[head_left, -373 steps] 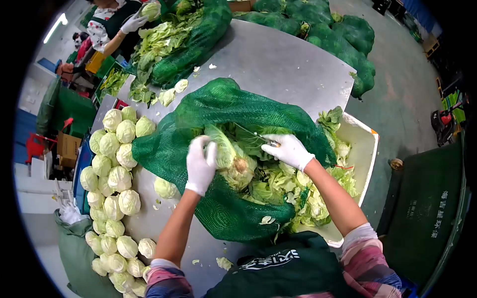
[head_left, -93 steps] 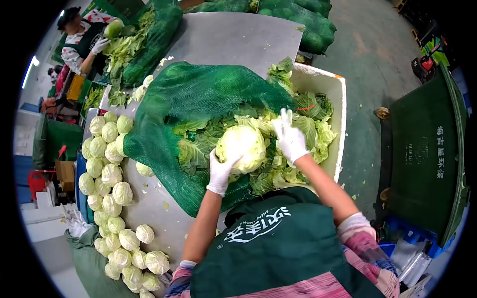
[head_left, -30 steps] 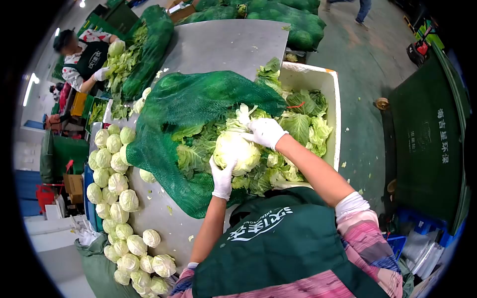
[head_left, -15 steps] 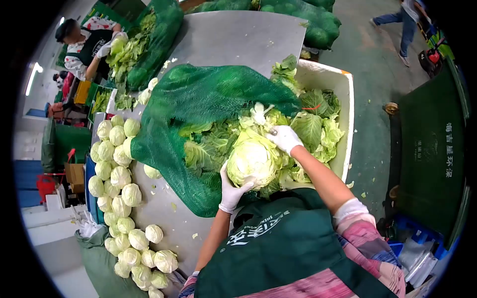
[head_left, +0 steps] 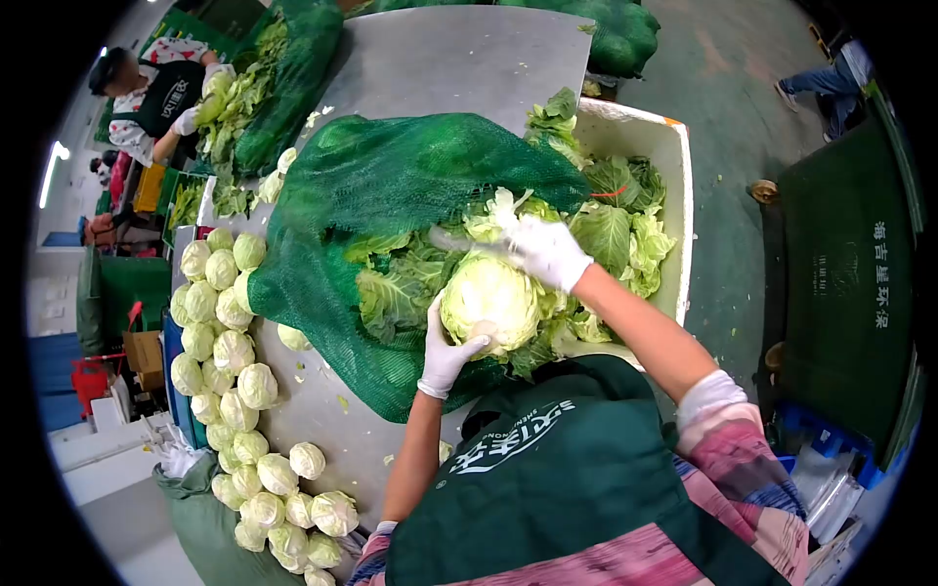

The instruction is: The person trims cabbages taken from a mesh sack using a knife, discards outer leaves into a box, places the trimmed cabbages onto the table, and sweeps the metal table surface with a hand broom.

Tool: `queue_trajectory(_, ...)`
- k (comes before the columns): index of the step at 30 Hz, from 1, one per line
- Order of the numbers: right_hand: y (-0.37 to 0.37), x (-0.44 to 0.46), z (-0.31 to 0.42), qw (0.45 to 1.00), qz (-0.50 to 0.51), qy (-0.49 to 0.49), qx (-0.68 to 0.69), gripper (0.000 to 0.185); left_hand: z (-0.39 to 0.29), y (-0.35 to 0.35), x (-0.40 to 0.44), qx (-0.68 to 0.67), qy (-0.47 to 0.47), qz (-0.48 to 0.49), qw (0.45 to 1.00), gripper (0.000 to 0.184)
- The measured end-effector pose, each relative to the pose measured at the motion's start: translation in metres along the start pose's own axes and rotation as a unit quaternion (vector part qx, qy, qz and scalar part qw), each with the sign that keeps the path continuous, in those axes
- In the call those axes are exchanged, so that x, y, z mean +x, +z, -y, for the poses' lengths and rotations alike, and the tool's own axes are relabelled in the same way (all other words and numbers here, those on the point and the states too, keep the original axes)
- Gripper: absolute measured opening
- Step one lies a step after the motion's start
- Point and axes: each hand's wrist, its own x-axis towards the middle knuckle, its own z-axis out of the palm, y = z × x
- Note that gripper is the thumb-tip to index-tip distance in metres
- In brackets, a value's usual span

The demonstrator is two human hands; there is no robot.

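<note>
In white gloves, both my hands are over the table. My left hand [head_left: 449, 356] grips the lower left side of a pale cabbage [head_left: 490, 305], its thumb across the front. My right hand [head_left: 549, 252] is closed on a knife [head_left: 459, 240], whose motion-blurred blade points left just above the cabbage. The handle is hidden in the glove. Around the cabbage lie loose green outer leaves [head_left: 391, 298] and a cut pale stem piece [head_left: 505, 207]. Behind and to the left, a green mesh sack [head_left: 332, 205] holds more cabbages, partly hidden by the net.
Trimmed cabbages [head_left: 234, 352] line the left edge of the metal table [head_left: 440, 68]. A white bin [head_left: 681, 215] of leaves stands at right. Further right is a large green wheeled container [head_left: 845, 264]. A co-worker [head_left: 161, 98] handles cabbage at upper left; another person [head_left: 831, 83] walks at upper right.
My right hand has moved left from the cabbage's right side to above it, and the knife blade now shows. My left hand still holds the cabbage. The walking person has moved right.
</note>
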Motion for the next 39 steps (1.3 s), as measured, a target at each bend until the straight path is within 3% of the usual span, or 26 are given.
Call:
queue_trajectory(3,0.014,-0.004,-0.05,0.953,0.186,0.227,-0.073,0.033,0.005,-0.004,-0.005,0.01,0.015,0.023,1.0,0.103)
queue_trajectory(5,0.006,-0.021,-0.049,0.924,0.172,0.342,0.006,0.034,0.003,-0.002,-0.007,-0.019,0.001,-0.005,1.0,0.104)
queue_trajectory(7,-0.013,-0.026,-0.016,0.898,0.099,0.391,0.175,0.08,0.003,0.0,-0.008,-0.038,-0.005,-0.013,0.999,0.104)
queue_trajectory(9,-0.011,-0.038,0.007,0.936,0.066,0.277,0.206,0.09,0.0,-0.003,-0.006,-0.009,-0.019,-0.005,1.0,0.104)
queue_trajectory(11,-0.01,-0.043,0.024,0.97,0.107,0.21,0.057,0.087,0.002,-0.006,-0.004,-0.007,-0.02,0.001,1.0,0.104)
queue_trajectory(12,-0.022,-0.037,0.019,0.945,0.149,0.235,0.175,0.083,0.001,-0.006,-0.003,-0.009,-0.019,0.005,1.0,0.104)
queue_trajectory(13,-0.026,-0.033,0.01,0.944,0.147,0.237,0.175,0.083,-0.001,-0.005,-0.002,-0.011,-0.018,0.008,1.0,0.104)
queue_trajectory(15,-0.032,-0.029,-0.007,0.881,0.274,0.246,0.298,0.076,-0.005,-0.006,-0.003,-0.017,-0.026,0.013,0.999,0.104)
queue_trajectory(17,-0.023,-0.034,-0.017,0.897,0.285,0.205,0.269,0.07,-0.006,-0.008,-0.001,-0.023,-0.036,0.019,0.999,0.104)
queue_trajectory(19,-0.021,-0.036,-0.008,0.93,0.204,0.177,0.249,0.065,-0.004,-0.011,0.001,0.013,-0.023,0.026,0.999,0.105)
queue_trajectory(23,-0.012,-0.035,0.002,0.929,0.229,0.226,0.184,0.076,-0.004,-0.014,0.004,-0.009,-0.042,0.03,0.999,0.105)
queue_trajectory(27,-0.002,-0.027,-0.017,0.911,0.234,0.219,0.259,0.079,-0.003,-0.015,0.009,-0.028,-0.033,0.041,0.998,0.103)
queue_trajectory(33,0.001,-0.032,-0.026,0.902,0.226,0.217,0.298,0.068,-0.005,-0.014,0.011,-0.012,-0.036,0.028,0.999,0.095)
queue_trajectory(35,0.002,-0.042,-0.018,0.866,0.049,0.282,0.41,0.06,-0.003,-0.009,0.01,-0.085,-0.049,-0.005,0.995,0.088)
queue_trajectory(37,-0.012,-0.049,0.001,0.908,-0.08,0.341,0.23,0.054,-0.006,0.004,0.006,-0.134,-0.05,-0.026,0.989,0.08)
queue_trajectory(39,-0.032,-0.058,0.023,0.866,-0.04,0.404,0.291,0.055,-0.017,0.031,0.0,-0.293,-0.136,-0.115,0.939,0.075)
